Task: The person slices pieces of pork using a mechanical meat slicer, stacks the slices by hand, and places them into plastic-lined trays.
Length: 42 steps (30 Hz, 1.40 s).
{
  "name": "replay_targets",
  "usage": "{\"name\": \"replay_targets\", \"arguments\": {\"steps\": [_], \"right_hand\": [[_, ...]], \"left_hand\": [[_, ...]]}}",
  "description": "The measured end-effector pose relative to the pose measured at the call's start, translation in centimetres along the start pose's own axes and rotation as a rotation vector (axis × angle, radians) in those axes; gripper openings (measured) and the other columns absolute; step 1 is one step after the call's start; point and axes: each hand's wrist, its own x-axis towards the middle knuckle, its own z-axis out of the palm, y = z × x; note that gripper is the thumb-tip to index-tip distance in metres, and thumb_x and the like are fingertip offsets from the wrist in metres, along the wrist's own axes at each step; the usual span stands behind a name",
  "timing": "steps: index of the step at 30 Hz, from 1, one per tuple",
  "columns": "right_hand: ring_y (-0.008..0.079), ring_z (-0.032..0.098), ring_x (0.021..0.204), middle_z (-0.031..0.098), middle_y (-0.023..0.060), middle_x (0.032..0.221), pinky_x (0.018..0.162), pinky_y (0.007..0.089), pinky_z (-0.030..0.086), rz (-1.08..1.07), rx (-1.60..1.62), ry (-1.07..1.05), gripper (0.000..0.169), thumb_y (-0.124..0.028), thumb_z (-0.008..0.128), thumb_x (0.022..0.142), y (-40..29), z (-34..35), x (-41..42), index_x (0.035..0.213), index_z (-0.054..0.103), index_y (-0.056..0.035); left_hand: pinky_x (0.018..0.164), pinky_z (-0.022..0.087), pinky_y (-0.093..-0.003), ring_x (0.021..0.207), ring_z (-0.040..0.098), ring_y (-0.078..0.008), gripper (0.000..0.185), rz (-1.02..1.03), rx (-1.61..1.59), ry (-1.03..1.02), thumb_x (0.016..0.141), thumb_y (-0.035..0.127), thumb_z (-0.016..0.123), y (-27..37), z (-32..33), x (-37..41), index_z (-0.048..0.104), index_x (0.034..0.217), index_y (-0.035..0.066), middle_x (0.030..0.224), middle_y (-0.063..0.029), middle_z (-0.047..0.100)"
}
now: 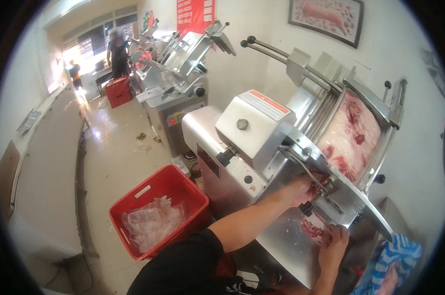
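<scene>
A meat slicer (255, 136) of bare metal stands in front of me. On its sloped carriage rests a large slab of raw meat (351, 136), pale fat with red patches. My left hand (301, 190) reaches in below the slab, beside the blade housing; its fingers are largely hidden by metal rods and a black knob (306, 208). Lower down, a slice of red and white meat (313, 227) lies over the metal receiving surface (292, 243). The fingers of my right hand (333, 238) are curled at the slice's right edge and grip it.
Left of the slicer, a red plastic crate (159, 212) holds crumpled clear plastic. A blue-and-white striped bag (399, 258) with meat is at lower right. Further slicers (182, 62) line the wall. Near the bright windows stand a person (118, 53) and another red crate (118, 92).
</scene>
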Motion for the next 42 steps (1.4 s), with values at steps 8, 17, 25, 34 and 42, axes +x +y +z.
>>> {"name": "replay_targets", "arguments": {"steps": [8, 17, 25, 34, 42], "right_hand": [[0.0372, 0.058, 0.107, 0.062, 0.0183, 0.116, 0.095, 0.049, 0.046, 0.111, 0.177, -0.017, 0.035, -0.002, 0.066, 0.089, 0.5, 2.6, 1.9, 0.123, 0.061, 0.0006], [0.0272, 0.064, 0.093, 0.066, 0.0193, 0.109, 0.085, 0.035, 0.051, 0.282, 0.551, 0.116, 0.034, -0.004, 0.058, 0.1, 1.4, 2.9, 1.8, 0.133, 0.054, 0.0036], [0.0458, 0.047, 0.134, 0.05, 0.0271, 0.145, 0.109, 0.0535, 0.04, 0.059, 0.026, -0.101, 0.048, -0.005, 0.067, 0.088, 1.7, 2.7, 1.4, 0.135, 0.057, 0.0012], [0.0496, 0.043, 0.137, 0.049, 0.0298, 0.146, 0.117, 0.0575, 0.03, -0.156, -0.023, -0.337, 0.069, -0.017, 0.068, 0.09, -1.1, 2.1, 1.9, 0.153, 0.041, -0.0014], [0.0497, 0.046, 0.135, 0.05, 0.0302, 0.146, 0.114, 0.0561, 0.036, -0.214, -0.017, -0.313, 0.062, -0.026, 0.062, 0.097, -0.3, 2.0, 1.6, 0.152, 0.046, -0.0006]], "left_hand": [[0.072, 0.058, -0.0274, 0.086, 0.072, -0.0142, 0.025, 0.168, 0.326, 0.225, 0.1, 0.025, 0.068, 0.6, -1.1, -0.5, 0.071, 0.118, 0.008, 0.103, -0.0076, 0.076], [0.082, 0.055, -0.0409, 0.089, 0.07, -0.028, 0.032, 0.188, 1.219, -0.208, 0.09, 0.028, 0.076, -4.4, 2.2, -2.0, 0.071, 0.106, 0.002, 0.095, -0.0147, 0.072], [0.087, 0.055, -0.0404, 0.103, 0.068, -0.0324, 0.031, 0.057, 1.601, 0.022, 0.086, 0.029, 0.08, 0.7, -2.9, -1.5, 0.073, 0.105, 0.006, 0.107, -0.0142, 0.072], [0.092, 0.06, -0.0348, 0.104, 0.07, -0.0163, 0.023, 0.047, -0.053, 0.031, 0.101, 0.02, 0.063, 1.8, -1.0, -0.2, 0.068, 0.12, 0.009, 0.118, -0.0074, 0.071], [0.069, 0.059, -0.024, 0.081, 0.072, -0.012, 0.024, -0.047, 0.101, 0.185, 0.104, 0.022, 0.059, 2.6, 0.8, -1.1, 0.068, 0.121, 0.008, 0.096, -0.0031, 0.075]]}}
